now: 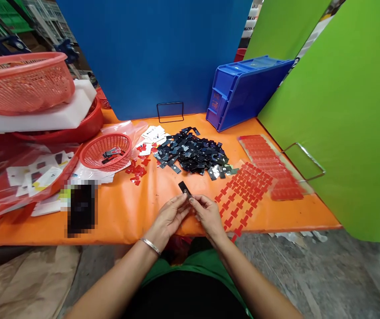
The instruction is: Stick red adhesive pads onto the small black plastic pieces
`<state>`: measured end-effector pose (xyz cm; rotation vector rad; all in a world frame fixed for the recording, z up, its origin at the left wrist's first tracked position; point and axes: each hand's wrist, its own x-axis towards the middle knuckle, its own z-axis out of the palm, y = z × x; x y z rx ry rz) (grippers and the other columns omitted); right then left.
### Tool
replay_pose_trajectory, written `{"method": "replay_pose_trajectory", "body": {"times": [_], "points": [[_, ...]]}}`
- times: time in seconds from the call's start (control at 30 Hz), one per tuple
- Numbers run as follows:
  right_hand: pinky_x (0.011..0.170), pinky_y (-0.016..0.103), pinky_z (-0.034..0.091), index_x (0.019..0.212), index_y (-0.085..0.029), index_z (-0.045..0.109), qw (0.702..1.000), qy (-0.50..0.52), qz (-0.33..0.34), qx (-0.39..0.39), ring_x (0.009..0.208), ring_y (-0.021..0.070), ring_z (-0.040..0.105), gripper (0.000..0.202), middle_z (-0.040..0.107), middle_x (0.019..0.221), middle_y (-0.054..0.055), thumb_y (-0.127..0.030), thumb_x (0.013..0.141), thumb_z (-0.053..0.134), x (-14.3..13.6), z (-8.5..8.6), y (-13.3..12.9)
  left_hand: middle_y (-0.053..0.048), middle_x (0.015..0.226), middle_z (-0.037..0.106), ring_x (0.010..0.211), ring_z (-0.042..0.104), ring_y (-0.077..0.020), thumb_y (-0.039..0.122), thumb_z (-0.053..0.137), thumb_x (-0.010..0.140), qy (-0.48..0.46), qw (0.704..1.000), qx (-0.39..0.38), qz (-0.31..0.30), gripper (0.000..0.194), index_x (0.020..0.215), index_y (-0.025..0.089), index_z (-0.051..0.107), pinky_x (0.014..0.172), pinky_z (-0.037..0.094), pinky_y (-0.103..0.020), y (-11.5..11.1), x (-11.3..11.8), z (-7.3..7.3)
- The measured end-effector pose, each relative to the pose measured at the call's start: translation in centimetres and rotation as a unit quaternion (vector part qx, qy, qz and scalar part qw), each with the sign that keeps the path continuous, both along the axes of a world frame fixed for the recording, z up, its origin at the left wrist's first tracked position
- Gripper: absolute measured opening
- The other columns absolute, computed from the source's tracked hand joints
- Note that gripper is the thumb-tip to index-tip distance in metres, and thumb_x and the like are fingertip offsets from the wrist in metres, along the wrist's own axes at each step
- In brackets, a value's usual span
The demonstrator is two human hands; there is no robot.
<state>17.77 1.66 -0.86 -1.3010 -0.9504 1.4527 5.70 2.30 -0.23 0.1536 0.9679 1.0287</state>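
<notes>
Between both hands, close to the table's front edge, is a small black flat rectangular piece (184, 188) with a hole near its lower end. The fingertips of my left hand (173, 213) pinch it from the left. My right hand (207, 215) grips its lower end from the right, thumb on top. A heap of similar black pieces (193, 153) lies just beyond the hands. To the right, a sheet of red cross-shaped stickers (239, 201) reaches the table's edge. Loose red bits (137, 170) are scattered left of the heap.
A small red basket (87, 157) with some black pieces stands on the left, by white cards (153, 134). More red sticker sheets (269, 164) lie at right. A blue bin (243, 97) rests on its side against blue and green panels. Large red baskets (24, 86) crowd the far left.
</notes>
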Motion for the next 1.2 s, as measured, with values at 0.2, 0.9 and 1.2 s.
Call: {"method": "replay_pose_trajectory", "body": {"times": [0.2,0.9,1.2], "points": [[0.047,0.021,0.029,0.064,-0.018,0.054,0.982,-0.146,0.092,0.076,0.050,0.0086,0.039,0.011,0.047,0.056,-0.005,-0.025,0.072,0.057,3.1,1.0,0.5,-0.003,0.091,0.065,0.083,0.061,-0.0129,0.025,0.076,0.065,0.272,0.937,0.200,-0.086,0.045,0.107,0.017,0.060,0.079,0.048,-0.025,-0.1,-1.0,0.1],[0.070,0.030,0.042,0.074,-0.016,0.064,0.813,-0.567,-0.126,0.044,0.075,0.0197,0.057,0.013,0.062,0.083,0.009,-0.019,0.074,0.051,14.4,-2.7,6.5,-0.013,0.086,0.071,0.073,0.068,-0.0163,0.025,0.074,0.070,0.163,0.965,0.058,-0.196,0.032,0.092,0.008,0.060,0.070,0.056,-0.025,-0.2,1.4,-0.2],[0.064,0.028,0.039,0.084,-0.017,0.064,0.799,-0.595,-0.083,-0.015,0.078,0.0209,0.057,0.014,0.062,0.087,0.009,-0.019,0.075,0.053,14.1,-1.9,7.1,-0.010,0.075,0.070,0.064,0.067,-0.0134,0.018,0.067,0.078,0.168,0.968,0.078,-0.170,0.016,0.088,0.007,0.060,0.066,0.056,-0.025,1.0,3.2,-0.2]]}}
